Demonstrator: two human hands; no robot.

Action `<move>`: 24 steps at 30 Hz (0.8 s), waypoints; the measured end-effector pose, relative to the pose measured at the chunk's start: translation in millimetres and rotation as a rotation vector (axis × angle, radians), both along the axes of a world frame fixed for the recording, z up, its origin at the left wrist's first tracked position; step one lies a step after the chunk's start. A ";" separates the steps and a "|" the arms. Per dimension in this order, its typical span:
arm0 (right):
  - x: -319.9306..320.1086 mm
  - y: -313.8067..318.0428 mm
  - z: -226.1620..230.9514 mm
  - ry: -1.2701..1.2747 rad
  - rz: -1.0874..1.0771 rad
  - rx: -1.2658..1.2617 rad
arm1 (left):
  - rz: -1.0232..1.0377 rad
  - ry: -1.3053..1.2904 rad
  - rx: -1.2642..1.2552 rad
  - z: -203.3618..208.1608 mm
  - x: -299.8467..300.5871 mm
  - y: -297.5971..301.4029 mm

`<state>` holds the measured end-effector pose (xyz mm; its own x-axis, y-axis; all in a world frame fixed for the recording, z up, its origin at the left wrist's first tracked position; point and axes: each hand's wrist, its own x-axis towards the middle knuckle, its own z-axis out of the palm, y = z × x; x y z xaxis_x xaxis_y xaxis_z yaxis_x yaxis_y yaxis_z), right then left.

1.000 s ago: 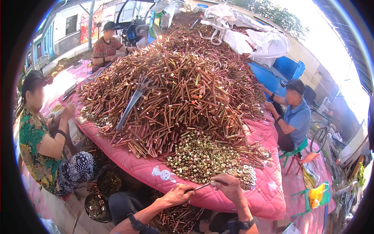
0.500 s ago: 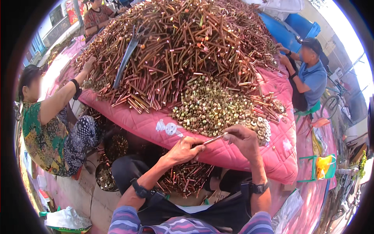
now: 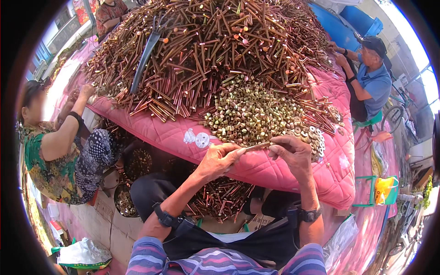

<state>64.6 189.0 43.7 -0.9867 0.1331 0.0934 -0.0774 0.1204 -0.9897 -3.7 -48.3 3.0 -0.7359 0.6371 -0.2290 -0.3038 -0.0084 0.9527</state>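
Note:
My left hand [image 3: 219,160] pinches one end of a copper-coloured bolt [image 3: 257,146], held nearly level over the front edge of a pink quilted cover [image 3: 174,133]. At the bolt's other end, the fingertips of my right hand [image 3: 294,153] are closed. Whether a small nut or washer sits between those fingers I cannot make out. Just beyond my hands lies a heap of brassy nuts [image 3: 252,110]. Flat round washers [image 3: 315,137] are gathered at its right side. Behind them rises a large mound of similar bolts [image 3: 206,50].
A blue long-handled fork-like tool [image 3: 144,64] rests on the mound. More bolts [image 3: 217,199] lie below the cover's edge, near my knees. One person [image 3: 59,146] sits at left, another [image 3: 369,78] at right, a third [image 3: 110,16] far left. A green stool [image 3: 366,190] holds a yellow bag.
My hands and the bolt have risen slightly in view, and the bolt is now more level. The person at left has drawn a hand back from the mound toward its near-left edge.

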 end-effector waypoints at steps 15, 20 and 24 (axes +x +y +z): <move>-0.8 -0.7 -1.3 0.079 0.039 0.061 | 0.005 -0.013 0.025 0.0 -2.5 -0.1; -1.6 -3.2 -2.9 0.075 0.038 0.032 | 0.023 0.019 0.053 -4.3 -4.8 1.2; -1.8 -0.4 -5.8 0.074 0.051 0.046 | 0.049 0.045 0.005 -4.1 -4.5 2.6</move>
<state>62.8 188.6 37.9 -0.9822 0.0771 0.1715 -0.1577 0.1599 -0.9745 -8.2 -45.7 -1.1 -0.7755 0.6015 -0.1918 -0.2598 -0.0272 0.9653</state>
